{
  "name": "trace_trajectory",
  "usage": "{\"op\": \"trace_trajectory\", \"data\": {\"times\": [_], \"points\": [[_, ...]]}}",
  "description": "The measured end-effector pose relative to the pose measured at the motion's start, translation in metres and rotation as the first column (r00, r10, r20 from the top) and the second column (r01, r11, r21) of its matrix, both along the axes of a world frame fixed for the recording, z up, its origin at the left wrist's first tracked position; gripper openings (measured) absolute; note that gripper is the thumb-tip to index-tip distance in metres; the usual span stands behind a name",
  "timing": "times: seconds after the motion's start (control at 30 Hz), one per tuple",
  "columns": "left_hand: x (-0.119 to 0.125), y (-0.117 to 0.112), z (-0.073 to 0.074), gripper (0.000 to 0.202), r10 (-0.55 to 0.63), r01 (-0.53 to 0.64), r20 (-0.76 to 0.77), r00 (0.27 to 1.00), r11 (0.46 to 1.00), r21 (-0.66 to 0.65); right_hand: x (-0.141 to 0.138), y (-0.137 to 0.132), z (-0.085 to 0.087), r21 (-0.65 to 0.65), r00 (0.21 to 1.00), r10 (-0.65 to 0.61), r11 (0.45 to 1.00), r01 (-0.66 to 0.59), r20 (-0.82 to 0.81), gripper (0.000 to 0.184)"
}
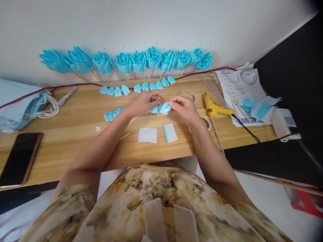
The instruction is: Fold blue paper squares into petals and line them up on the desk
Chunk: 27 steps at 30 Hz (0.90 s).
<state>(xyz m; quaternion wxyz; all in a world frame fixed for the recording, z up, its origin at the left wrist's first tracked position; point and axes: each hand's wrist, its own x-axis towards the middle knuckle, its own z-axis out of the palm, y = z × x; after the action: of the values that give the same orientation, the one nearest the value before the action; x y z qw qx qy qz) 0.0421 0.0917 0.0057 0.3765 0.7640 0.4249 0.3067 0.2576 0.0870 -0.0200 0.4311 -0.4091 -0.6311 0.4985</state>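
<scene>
Between the thumb and fingers of my right hand [185, 108] is a small folded blue petal [165, 108] with a pointed end. My left hand [145, 102] hovers just left of it, fingers loosely bent and apart, with nothing visible in them. Under and beside that hand runs a row of folded blue petals [113, 114], partly hidden by the wrist. Farther back lies another row of pointed blue petals [137, 88]. Nearer to me are a flat white square [147, 135] and a white piece with a blue folded edge [170, 133].
Several blue fabric flowers [153, 57] on sticks lean against the wall. To the right are a yellow glue gun [214, 107], tape rolls [188, 91] and papers [239, 79]. A phone [21, 158] and bagged material with white cords [47, 107] are on the left.
</scene>
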Motion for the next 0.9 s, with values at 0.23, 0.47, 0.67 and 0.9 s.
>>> {"op": "trace_trajectory", "data": {"times": [0.23, 0.47, 0.67, 0.9], "points": [[0.002, -0.001, 0.001, 0.019, -0.010, 0.010, 0.011, 1.000, 1.000, -0.007, -0.003, -0.002, -0.001, -0.042, 1.000, 0.019, 0.999, -0.018, 0.017, 0.023], [0.003, -0.002, 0.003, 0.020, -0.008, 0.009, 0.013, 1.000, 1.000, -0.012, -0.009, -0.002, -0.002, -0.019, 0.998, -0.002, 1.000, 0.003, 0.062, 0.023], [0.002, -0.004, 0.005, 0.021, -0.031, 0.031, 0.031, 0.999, 0.999, -0.019, -0.009, -0.003, -0.001, -0.014, 0.998, -0.008, 1.000, 0.009, 0.064, 0.021], [0.003, -0.002, 0.003, 0.023, -0.024, 0.027, 0.062, 0.998, 0.998, -0.053, -0.007, -0.003, -0.004, -0.003, 0.996, -0.018, 1.000, 0.019, 0.085, 0.029]]}}
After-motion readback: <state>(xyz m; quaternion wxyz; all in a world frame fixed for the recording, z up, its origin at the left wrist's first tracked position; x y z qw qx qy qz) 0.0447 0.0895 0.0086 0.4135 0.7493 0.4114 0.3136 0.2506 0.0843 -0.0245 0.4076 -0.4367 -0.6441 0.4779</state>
